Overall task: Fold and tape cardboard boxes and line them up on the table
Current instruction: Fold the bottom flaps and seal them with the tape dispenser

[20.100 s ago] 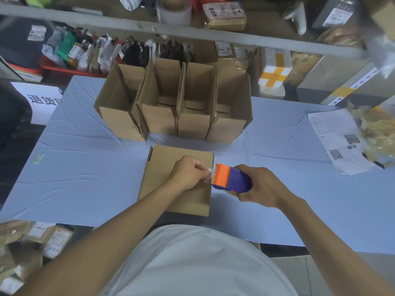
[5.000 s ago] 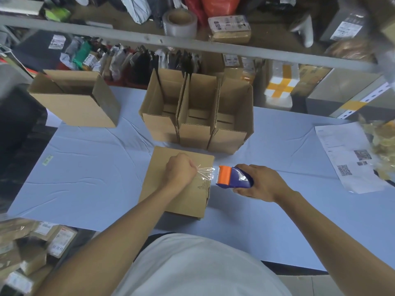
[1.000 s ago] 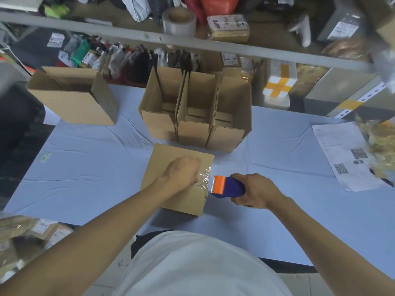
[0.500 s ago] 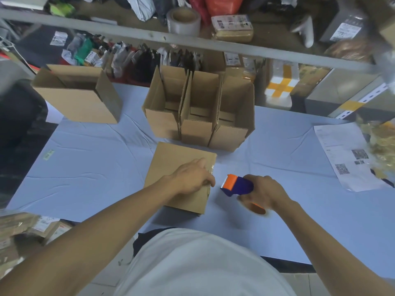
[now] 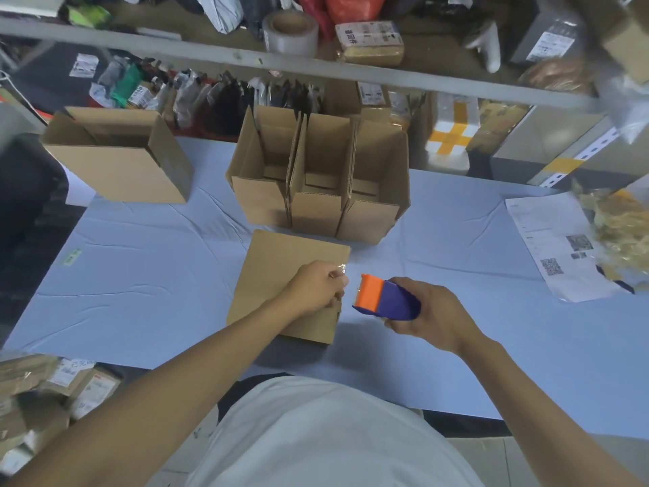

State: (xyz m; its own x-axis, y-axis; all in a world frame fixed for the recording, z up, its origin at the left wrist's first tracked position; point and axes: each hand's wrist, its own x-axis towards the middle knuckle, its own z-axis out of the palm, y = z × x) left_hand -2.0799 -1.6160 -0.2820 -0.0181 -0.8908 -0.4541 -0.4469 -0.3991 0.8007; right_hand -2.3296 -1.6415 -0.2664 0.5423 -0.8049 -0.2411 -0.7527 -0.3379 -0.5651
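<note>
Item: closed cardboard box [image 5: 281,275], sealed face up, near the front edge of the table [image 5: 140,293], just in front of three open boxes [image 5: 316,191] in a row; a fourth open box [image 5: 116,156] at the rear left corner.
Left hand [image 5: 316,284]: fingers closed, pressing clear tape at the box's right edge.
Right hand [image 5: 428,311]: clenched around the tape dispenser [image 5: 384,298], just beside that edge.
Step, judged: bottom seam taping.
Next calls for: smoothing the tape end, flipping the box, adding it to the row.
</note>
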